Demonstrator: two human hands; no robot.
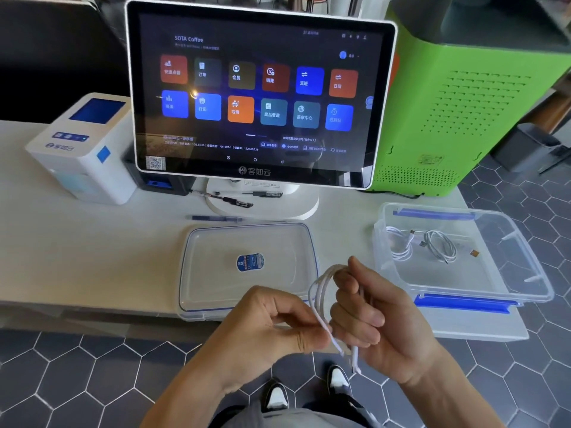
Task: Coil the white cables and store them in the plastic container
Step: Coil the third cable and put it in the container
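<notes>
A white cable [321,291] is looped into a coil and held in front of the counter's edge. My right hand [374,319] grips the coil from the right, fingers wrapped around its loops. My left hand [278,325] pinches the coil's lower left side. The cable's loose ends hang below my right hand. The clear plastic container [525,291] with blue latches stands on the counter to the right. Two coiled white cables [401,245] [440,245] lie inside it at the far left. The container's clear lid [213,288] rests flat on the counter, just beyond my hands.
A touchscreen terminal [259,94] on a white stand fills the middle of the counter. A white receipt printer [83,149] sits at the left, a green machine [463,112] at the right. Pens [228,200] lie near the stand. Below me, dark hexagonal floor tiles and my shoes [309,387].
</notes>
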